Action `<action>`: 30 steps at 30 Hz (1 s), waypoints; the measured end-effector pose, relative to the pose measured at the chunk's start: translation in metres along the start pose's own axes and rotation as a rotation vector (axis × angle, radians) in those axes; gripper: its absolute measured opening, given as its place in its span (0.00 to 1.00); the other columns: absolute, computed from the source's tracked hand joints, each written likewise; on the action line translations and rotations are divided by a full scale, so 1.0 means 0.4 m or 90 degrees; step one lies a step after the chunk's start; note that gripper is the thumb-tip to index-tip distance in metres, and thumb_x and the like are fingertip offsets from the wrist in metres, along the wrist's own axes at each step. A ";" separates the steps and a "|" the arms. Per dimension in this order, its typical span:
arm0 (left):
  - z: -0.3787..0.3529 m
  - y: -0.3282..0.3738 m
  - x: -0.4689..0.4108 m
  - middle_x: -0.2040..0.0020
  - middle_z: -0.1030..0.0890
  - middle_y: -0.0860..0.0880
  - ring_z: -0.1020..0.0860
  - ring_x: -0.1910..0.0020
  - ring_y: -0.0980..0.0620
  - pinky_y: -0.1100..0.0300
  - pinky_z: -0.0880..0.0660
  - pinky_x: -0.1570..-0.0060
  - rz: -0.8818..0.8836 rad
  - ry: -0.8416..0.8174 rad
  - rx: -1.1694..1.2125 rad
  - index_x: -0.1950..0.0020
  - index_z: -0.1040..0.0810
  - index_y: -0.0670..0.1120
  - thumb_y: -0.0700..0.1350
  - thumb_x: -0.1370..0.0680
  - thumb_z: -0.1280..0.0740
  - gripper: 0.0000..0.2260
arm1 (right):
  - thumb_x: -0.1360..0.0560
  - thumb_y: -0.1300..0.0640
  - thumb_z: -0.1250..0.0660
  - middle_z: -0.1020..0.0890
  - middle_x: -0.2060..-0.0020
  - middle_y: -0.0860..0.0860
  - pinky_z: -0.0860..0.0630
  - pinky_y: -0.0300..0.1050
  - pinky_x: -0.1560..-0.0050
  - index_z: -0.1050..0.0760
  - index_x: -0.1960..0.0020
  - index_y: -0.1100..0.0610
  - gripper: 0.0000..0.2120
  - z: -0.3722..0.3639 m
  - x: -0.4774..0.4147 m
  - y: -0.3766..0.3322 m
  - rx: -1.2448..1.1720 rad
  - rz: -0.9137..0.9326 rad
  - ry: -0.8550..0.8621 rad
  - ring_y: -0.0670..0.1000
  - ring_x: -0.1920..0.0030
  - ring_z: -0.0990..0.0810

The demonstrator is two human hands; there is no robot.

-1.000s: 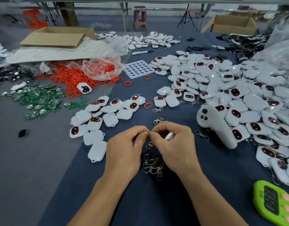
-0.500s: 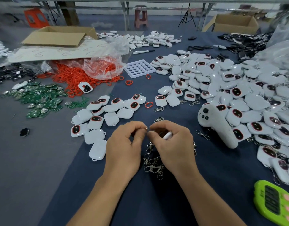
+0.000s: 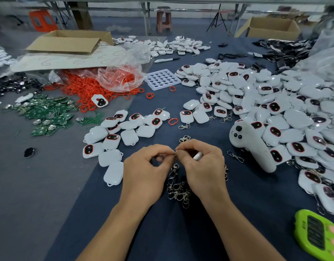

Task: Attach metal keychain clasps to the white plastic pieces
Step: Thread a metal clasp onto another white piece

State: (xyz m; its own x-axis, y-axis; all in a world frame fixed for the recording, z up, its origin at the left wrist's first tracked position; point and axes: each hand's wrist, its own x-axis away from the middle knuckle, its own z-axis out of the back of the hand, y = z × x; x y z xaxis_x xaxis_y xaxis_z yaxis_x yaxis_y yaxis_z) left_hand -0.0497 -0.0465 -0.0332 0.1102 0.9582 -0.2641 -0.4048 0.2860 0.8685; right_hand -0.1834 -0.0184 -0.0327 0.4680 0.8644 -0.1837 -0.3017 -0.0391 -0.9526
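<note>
While right grip point(image 3: 205, 172) holds white piece point(image 3: 198, 156), left grip point(image 3: 146, 172) pinches clasp point(image 3: 175, 167) just beside.

Left of the left hand point(image 3: 145, 172), from 7 to 9 o'clock, the surface point(image 3: 49, 194) lies bare. White pieces point(image 3: 113, 140) crowd 10 o'clock. Beside the right hand point(image 3: 204, 166), a white controller point(image 3: 251, 147) blocks 3 o'clock. Loose clasps point(image 3: 178, 191) lie at 6 and a green timer point(image 3: 317, 236) at 4.

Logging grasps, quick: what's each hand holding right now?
Left hand: closed, pinching the metal clasp.
Right hand: closed round a white plastic piece.
</note>
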 end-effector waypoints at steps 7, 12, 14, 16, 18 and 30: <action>0.004 0.004 0.000 0.64 0.18 0.58 0.22 0.64 0.59 0.71 0.30 0.64 0.009 -0.012 0.024 0.60 0.17 0.64 0.48 0.31 0.27 0.09 | 0.27 0.63 0.26 0.18 0.70 0.47 0.27 0.35 0.68 0.17 0.62 0.47 0.12 0.005 -0.002 0.001 -0.009 -0.009 -0.041 0.50 0.69 0.23; 0.006 0.003 -0.003 0.65 0.17 0.57 0.24 0.66 0.61 0.71 0.29 0.65 0.013 -0.026 0.057 0.61 0.16 0.62 0.47 0.33 0.29 0.09 | 0.28 0.61 0.27 0.19 0.69 0.53 0.27 0.43 0.68 0.17 0.63 0.46 0.10 0.009 -0.003 0.001 -0.016 -0.003 -0.072 0.57 0.67 0.24; 0.006 0.003 -0.005 0.65 0.17 0.56 0.25 0.68 0.62 0.70 0.29 0.66 0.016 -0.037 0.080 0.61 0.15 0.61 0.46 0.33 0.29 0.09 | 0.28 0.60 0.27 0.19 0.69 0.54 0.26 0.46 0.67 0.17 0.62 0.46 0.10 0.011 -0.004 0.002 -0.014 -0.004 -0.078 0.58 0.66 0.24; 0.007 0.003 -0.007 0.66 0.17 0.55 0.26 0.69 0.62 0.69 0.29 0.67 0.018 -0.045 0.089 0.62 0.15 0.61 0.45 0.33 0.29 0.09 | 0.28 0.61 0.27 0.19 0.68 0.56 0.27 0.47 0.67 0.17 0.62 0.47 0.10 0.014 -0.006 0.005 -0.015 -0.011 -0.089 0.57 0.68 0.26; 0.009 0.002 -0.009 0.66 0.17 0.53 0.27 0.69 0.61 0.65 0.28 0.67 0.016 -0.053 0.082 0.62 0.15 0.61 0.45 0.33 0.29 0.09 | 0.27 0.61 0.27 0.19 0.69 0.55 0.28 0.42 0.68 0.17 0.62 0.47 0.10 0.016 -0.008 0.006 -0.013 -0.014 -0.104 0.49 0.69 0.28; 0.028 0.005 -0.009 0.67 0.18 0.48 0.28 0.69 0.57 0.57 0.29 0.68 0.026 -0.124 0.093 0.60 0.13 0.60 0.44 0.31 0.28 0.10 | 0.26 0.66 0.28 0.18 0.68 0.51 0.26 0.43 0.65 0.18 0.61 0.48 0.13 0.032 -0.015 0.008 0.006 0.016 -0.158 0.47 0.67 0.25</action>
State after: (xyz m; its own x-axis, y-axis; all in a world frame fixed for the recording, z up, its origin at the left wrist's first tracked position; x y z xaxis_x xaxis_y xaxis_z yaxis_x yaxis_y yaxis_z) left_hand -0.0408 -0.0494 -0.0258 0.2749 0.9490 -0.1543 -0.2784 0.2322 0.9320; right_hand -0.1978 -0.0174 -0.0317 0.2414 0.9601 -0.1413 -0.3195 -0.0589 -0.9458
